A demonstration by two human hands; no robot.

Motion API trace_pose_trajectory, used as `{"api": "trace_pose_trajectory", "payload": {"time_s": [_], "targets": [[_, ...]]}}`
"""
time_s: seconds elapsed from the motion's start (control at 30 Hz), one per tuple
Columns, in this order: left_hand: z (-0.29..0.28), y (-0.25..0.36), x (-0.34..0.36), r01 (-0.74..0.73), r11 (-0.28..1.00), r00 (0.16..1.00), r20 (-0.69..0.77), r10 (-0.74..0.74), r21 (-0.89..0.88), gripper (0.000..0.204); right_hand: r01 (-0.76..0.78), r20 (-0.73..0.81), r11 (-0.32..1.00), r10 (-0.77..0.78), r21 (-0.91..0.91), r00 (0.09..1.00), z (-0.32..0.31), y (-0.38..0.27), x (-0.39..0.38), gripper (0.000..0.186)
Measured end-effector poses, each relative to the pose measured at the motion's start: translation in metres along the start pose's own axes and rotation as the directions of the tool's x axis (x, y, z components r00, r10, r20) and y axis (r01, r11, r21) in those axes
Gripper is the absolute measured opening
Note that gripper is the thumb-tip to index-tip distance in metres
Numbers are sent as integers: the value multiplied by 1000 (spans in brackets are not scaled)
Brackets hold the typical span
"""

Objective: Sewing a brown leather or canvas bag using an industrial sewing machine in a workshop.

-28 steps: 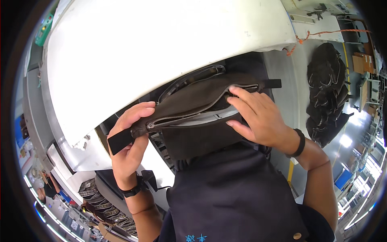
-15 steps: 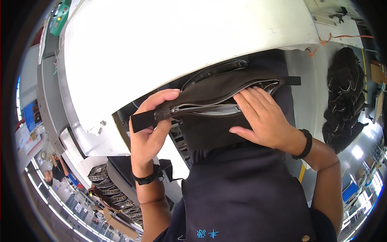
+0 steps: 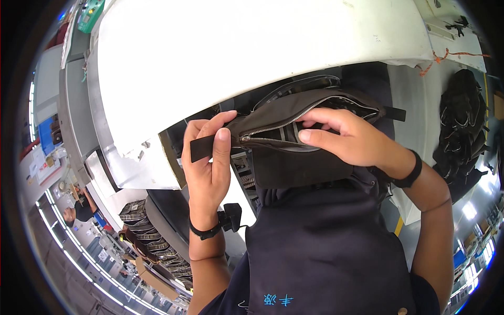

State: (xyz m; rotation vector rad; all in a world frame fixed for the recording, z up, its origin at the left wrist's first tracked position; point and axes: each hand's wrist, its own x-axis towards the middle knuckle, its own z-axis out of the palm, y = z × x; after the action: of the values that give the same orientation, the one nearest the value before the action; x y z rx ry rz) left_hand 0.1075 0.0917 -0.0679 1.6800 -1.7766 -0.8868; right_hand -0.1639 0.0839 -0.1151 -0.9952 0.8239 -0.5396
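A dark brown zip bag lies across my lap at the table's front edge, its metal zip undone and the mouth gaping. My left hand grips its left end beside the black end tab, thumb on the near side and fingers beyond. The zip slider sits just right of that thumb. My right hand reaches into the mouth, with thumb and forefinger apart and the other fingers bent and partly hidden. Striped lining shows inside. A second tab sticks out at the right end.
A white tabletop fills the space ahead. Several dark bags are heaped on the right, near an orange cord. Checked pieces are stacked at lower left. Far left, a person is in the background.
My right hand has turned and bent its fingers; before, they lay straight across the far zip edge. The bag's mouth now gapes wider. The view has shifted slightly.
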Motion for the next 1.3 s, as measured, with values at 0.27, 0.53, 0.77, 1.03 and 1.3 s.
{"api": "trace_pose_trajectory", "payload": {"time_s": [0.27,0.53,0.77,1.03,1.3], "targets": [[3,3,-2,212,924,976,109,-186,-319,30,-146,46,926,139,348,989,30,6,33,28],[0,-2,-5,250,882,949,283,-141,-400,32,-255,89,803,246,538,965,38,12,36,17],[14,0,-5,215,894,972,174,-157,-394,32,-186,23,776,216,603,976,38,12,38,13],[23,-5,-10,158,910,985,123,-120,-384,30,-230,43,720,268,655,962,38,9,38,12],[27,-13,-14,49,838,999,44,-30,-544,32,-212,38,710,252,671,967,36,2,36,12]]}}
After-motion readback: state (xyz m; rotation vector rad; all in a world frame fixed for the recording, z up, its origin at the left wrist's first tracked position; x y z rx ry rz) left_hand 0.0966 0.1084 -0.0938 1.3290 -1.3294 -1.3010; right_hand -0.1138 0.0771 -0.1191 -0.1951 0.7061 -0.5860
